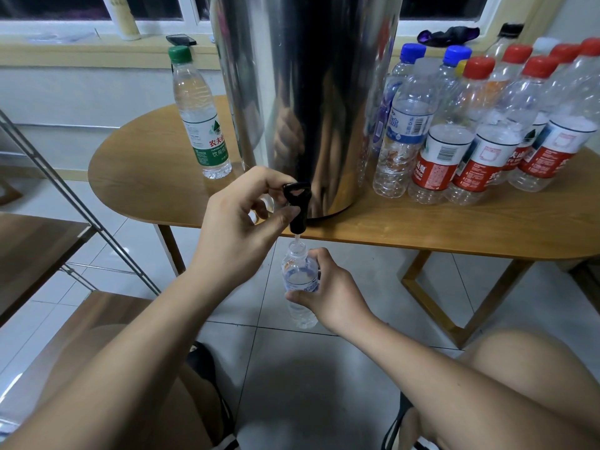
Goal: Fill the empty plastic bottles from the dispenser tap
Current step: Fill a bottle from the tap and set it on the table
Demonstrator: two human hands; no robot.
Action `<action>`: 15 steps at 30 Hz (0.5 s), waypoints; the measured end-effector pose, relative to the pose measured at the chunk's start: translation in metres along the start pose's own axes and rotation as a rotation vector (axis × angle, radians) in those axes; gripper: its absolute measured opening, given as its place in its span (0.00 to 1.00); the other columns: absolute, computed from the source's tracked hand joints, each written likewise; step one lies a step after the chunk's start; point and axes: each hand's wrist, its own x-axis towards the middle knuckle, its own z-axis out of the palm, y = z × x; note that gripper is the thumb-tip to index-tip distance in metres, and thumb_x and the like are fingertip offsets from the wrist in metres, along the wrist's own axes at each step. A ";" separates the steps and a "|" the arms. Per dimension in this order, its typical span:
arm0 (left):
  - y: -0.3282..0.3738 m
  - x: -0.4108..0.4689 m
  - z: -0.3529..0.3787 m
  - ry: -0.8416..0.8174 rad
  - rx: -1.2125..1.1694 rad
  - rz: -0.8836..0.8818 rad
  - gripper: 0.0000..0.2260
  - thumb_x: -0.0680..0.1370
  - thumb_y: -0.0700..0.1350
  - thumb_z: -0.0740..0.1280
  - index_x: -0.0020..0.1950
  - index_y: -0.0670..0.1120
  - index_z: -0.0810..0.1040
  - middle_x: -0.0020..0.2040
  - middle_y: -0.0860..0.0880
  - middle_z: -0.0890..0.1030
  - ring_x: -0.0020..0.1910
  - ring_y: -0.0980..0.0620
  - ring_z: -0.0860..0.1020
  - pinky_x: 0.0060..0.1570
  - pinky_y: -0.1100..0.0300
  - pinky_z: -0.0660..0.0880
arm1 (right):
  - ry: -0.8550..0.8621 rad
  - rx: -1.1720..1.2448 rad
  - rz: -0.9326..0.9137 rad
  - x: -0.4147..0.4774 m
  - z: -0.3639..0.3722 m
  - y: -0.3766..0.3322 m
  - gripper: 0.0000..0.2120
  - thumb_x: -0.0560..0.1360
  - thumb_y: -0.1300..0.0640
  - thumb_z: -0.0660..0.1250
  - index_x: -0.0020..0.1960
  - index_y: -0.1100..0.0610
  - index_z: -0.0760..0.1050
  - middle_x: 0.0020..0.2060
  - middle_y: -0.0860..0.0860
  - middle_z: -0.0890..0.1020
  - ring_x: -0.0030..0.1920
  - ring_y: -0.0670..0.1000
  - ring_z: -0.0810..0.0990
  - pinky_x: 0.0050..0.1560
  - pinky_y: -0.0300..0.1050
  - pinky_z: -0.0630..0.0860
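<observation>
Water could spill onto the grey tiled floor (292, 368) if the narrow mouth of the small clear plastic bottle (300, 280) drifts off the thin stream, or if the black plastic tap (297, 206) is closed too late. The right hand (328, 287) grips that bottle round its middle, just below the left hand (237, 228), whose fingers pinch the tap lever at the wooden desk's (422, 228) edge.

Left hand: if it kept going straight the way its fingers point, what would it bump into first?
The left hand pinches the black tap, so that comes first; just beyond, probably the steel dispenser.
</observation>
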 end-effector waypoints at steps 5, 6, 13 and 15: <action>0.000 0.000 0.000 -0.003 -0.004 0.001 0.11 0.79 0.34 0.76 0.57 0.47 0.84 0.48 0.50 0.83 0.48 0.49 0.80 0.45 0.51 0.77 | -0.001 -0.010 -0.002 0.001 0.001 0.001 0.34 0.71 0.46 0.83 0.69 0.48 0.68 0.61 0.47 0.83 0.58 0.50 0.81 0.58 0.46 0.78; 0.000 0.000 0.000 -0.003 -0.003 0.003 0.11 0.79 0.34 0.76 0.57 0.47 0.84 0.48 0.50 0.83 0.48 0.49 0.80 0.45 0.51 0.77 | -0.001 -0.012 -0.003 0.001 0.001 0.001 0.34 0.71 0.46 0.83 0.69 0.48 0.68 0.62 0.48 0.83 0.59 0.50 0.81 0.57 0.45 0.78; -0.001 0.000 -0.001 -0.007 -0.003 0.005 0.10 0.79 0.34 0.76 0.57 0.47 0.84 0.48 0.49 0.83 0.49 0.47 0.81 0.45 0.52 0.77 | -0.002 0.004 0.002 0.001 0.001 0.001 0.34 0.72 0.46 0.83 0.70 0.48 0.68 0.63 0.48 0.83 0.59 0.49 0.81 0.55 0.41 0.75; -0.001 0.000 -0.001 -0.007 -0.003 0.006 0.10 0.79 0.34 0.76 0.57 0.46 0.84 0.48 0.49 0.83 0.49 0.47 0.81 0.45 0.52 0.77 | -0.001 0.007 0.004 0.001 0.001 0.001 0.34 0.72 0.46 0.83 0.70 0.48 0.68 0.63 0.47 0.83 0.59 0.49 0.81 0.55 0.41 0.75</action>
